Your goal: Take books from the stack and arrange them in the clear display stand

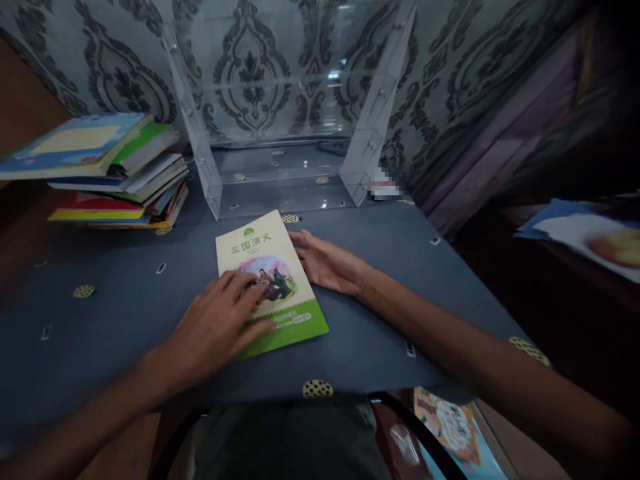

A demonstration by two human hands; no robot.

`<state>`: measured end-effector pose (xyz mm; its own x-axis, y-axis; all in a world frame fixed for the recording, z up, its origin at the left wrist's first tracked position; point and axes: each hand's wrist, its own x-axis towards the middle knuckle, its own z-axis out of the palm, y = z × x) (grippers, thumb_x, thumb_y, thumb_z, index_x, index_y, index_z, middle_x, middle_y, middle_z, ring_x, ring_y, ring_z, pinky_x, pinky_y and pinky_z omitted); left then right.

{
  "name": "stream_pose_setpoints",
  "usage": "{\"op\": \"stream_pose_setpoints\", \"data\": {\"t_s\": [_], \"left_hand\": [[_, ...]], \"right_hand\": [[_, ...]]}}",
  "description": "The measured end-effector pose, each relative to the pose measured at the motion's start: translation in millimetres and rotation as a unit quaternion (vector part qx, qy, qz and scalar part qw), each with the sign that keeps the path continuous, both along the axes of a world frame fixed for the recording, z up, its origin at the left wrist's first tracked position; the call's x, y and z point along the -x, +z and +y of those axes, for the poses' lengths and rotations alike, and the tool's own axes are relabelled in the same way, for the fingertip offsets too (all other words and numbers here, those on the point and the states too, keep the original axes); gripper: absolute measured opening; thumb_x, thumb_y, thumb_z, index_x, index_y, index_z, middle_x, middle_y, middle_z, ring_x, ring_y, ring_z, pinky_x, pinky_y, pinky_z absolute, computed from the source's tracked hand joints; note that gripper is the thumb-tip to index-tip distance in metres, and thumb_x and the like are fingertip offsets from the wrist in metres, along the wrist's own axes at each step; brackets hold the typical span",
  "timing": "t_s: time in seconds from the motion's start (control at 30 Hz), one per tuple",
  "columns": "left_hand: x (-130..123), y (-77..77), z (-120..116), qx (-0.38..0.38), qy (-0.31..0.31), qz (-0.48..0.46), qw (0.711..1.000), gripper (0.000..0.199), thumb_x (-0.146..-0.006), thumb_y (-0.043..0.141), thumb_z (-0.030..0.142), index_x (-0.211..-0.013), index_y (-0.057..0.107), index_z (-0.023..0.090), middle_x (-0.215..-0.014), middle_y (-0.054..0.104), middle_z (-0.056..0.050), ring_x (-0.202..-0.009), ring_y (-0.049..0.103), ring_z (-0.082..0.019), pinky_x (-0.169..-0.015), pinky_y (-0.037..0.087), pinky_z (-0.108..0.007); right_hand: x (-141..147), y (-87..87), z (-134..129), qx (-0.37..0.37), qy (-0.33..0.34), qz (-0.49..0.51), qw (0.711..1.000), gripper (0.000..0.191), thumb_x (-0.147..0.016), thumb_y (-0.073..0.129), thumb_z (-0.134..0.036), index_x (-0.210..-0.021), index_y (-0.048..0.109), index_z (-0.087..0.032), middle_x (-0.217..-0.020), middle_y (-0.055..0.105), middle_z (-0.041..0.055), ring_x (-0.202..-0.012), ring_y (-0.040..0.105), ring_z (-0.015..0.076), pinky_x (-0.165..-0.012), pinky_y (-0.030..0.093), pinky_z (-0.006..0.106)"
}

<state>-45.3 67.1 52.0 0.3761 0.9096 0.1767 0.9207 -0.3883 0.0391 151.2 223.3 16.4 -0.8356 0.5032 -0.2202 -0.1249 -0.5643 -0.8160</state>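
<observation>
A closed book (267, 248) with a cream and green cover lies at a slant on the dark blue tablecloth (125, 307). Across the left part of its cover rests my left hand (223, 317), fingers spread over the round picture. My right hand (327, 263) is on the cloth along the book's right edge, palm turned toward it, with its fingers stretched out and the tips close to or touching the edge. Behind the book stands a clear acrylic rack (355, 177) with tiered shelves.
A stack of books (120, 173) rises at the table's left rear. Patterned wallpaper (255, 73) backs the table. At right, papers (595, 233) lie on a lower surface past the table edge. Below the front edge is another colourful book (445, 423).
</observation>
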Motion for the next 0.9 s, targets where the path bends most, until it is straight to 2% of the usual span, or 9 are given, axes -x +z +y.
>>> {"op": "stream_pose_setpoints", "data": {"t_s": [0.07, 0.13, 0.27, 0.4, 0.5, 0.73, 0.9], "left_hand": [[-11.6, -7.3, -7.4, -0.009, -0.045, 0.004, 0.999, 0.060, -0.097, 0.043, 0.061, -0.133, 0.053, 0.014, -0.137, 0.057, -0.018, -0.126, 0.052, -0.033, -0.097, 0.051, -0.050], [-22.1, -13.2, -13.4, -0.030, -0.058, 0.029, 0.997, 0.067, -0.095, 0.047, 0.061, -0.137, 0.050, 0.009, -0.140, 0.055, -0.022, -0.131, 0.049, -0.037, -0.101, 0.049, -0.054], [-34.8, -17.7, -18.6, -0.074, -0.044, 0.063, 0.994, 0.056, -0.099, 0.045, 0.048, -0.136, 0.052, 0.007, -0.137, 0.060, -0.022, -0.127, 0.056, -0.036, -0.096, 0.053, -0.051], [-37.7, -13.0, -19.1, -0.117, -0.047, 0.051, 0.991, 0.046, -0.102, 0.040, 0.039, -0.131, 0.057, 0.007, -0.129, 0.067, -0.018, -0.118, 0.065, -0.031, -0.090, 0.058, -0.043], [-36.2, -8.2, -19.7, -0.099, -0.038, 0.016, 0.994, 0.044, -0.103, 0.041, 0.041, -0.131, 0.057, 0.010, -0.128, 0.069, -0.015, -0.113, 0.068, -0.029, -0.085, 0.061, -0.041], [-31.8, -3.0, -20.2, -0.081, -0.042, -0.098, 0.991, 0.033, -0.100, 0.050, 0.034, -0.124, 0.063, 0.015, -0.121, 0.073, -0.012, -0.106, 0.072, -0.027, -0.082, 0.064, -0.044], [-32.7, 2.3, -20.1, -0.061, -0.038, -0.126, 0.989, 0.032, -0.100, 0.048, 0.029, -0.125, 0.064, 0.017, -0.121, 0.073, -0.012, -0.105, 0.073, -0.027, -0.082, 0.065, -0.045]], "right_hand": [[-8.1, 0.2, -1.4, 0.000, 0.034, -0.005, 0.999, 0.040, -0.099, 0.052, -0.047, -0.136, 0.048, -0.030, -0.105, 0.072, 0.0057, -0.092, 0.070, 0.0202, -0.076, 0.060, 0.036], [-14.0, 0.7, -2.3, -0.002, 0.063, -0.018, 0.998, 0.047, -0.099, 0.054, -0.047, -0.141, 0.042, -0.031, -0.094, 0.073, 0.0042, -0.082, 0.071, 0.0194, -0.067, 0.060, 0.032], [-15.3, 1.9, -4.7, -0.007, 0.069, -0.039, 0.997, 0.045, -0.101, 0.049, -0.049, -0.139, 0.044, -0.025, -0.086, 0.074, 0.0046, -0.071, 0.072, 0.0183, -0.061, 0.060, 0.029], [-10.3, 2.1, -6.7, 0.004, 0.042, -0.041, 0.998, 0.041, -0.103, 0.044, -0.047, -0.128, 0.056, -0.017, -0.087, 0.076, 0.0096, -0.071, 0.072, 0.0175, -0.063, 0.061, 0.028], [-9.4, 2.5, -7.8, 0.008, 0.024, -0.046, 0.999, 0.037, -0.104, 0.044, -0.043, -0.118, 0.061, -0.014, -0.084, 0.076, 0.0094, -0.071, 0.072, 0.0158, -0.063, 0.061, 0.025], [-14.1, 4.7, -9.7, -0.010, 0.044, -0.045, 0.998, 0.022, -0.096, 0.063, -0.034, -0.107, 0.061, -0.016, -0.078, 0.075, 0.0050, -0.065, 0.072, 0.0164, -0.054, 0.062, 0.025], [-13.7, 2.4, -8.8, -0.010, 0.041, -0.037, 0.998, 0.021, -0.091, 0.068, -0.033, -0.104, 0.062, -0.018, -0.078, 0.075, 0.0040, -0.066, 0.072, 0.0168, -0.054, 0.063, 0.026]]}}
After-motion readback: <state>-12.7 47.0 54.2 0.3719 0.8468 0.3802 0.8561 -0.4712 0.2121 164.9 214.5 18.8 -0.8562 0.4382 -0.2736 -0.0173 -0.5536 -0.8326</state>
